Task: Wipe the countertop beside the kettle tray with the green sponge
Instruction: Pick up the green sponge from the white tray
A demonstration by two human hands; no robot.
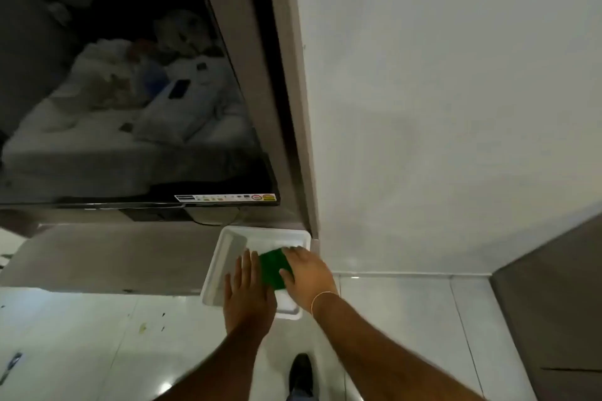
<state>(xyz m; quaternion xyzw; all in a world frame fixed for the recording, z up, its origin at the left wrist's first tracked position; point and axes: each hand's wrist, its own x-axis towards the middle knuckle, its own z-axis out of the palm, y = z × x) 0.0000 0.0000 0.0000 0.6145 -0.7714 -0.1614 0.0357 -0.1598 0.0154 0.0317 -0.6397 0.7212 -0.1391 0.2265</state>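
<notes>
A green sponge point(273, 267) lies inside a white tray point(228, 251) at the right end of a grey-brown countertop point(114, 254). My right hand point(306, 273) rests on the sponge's right side, fingers spread over its far and near edges. My left hand point(249, 293) lies flat on the tray, fingers together, just left of the sponge. No kettle is in view. The sponge's right part is hidden under my right hand.
A dark television screen point(130, 91) hangs above the countertop and reflects a bed. A white wall point(456, 107) is to the right. Glossy white floor tiles point(407, 319) lie below, with my dark shoe point(301, 374) on them. A brown cabinet point(553, 303) stands at the right.
</notes>
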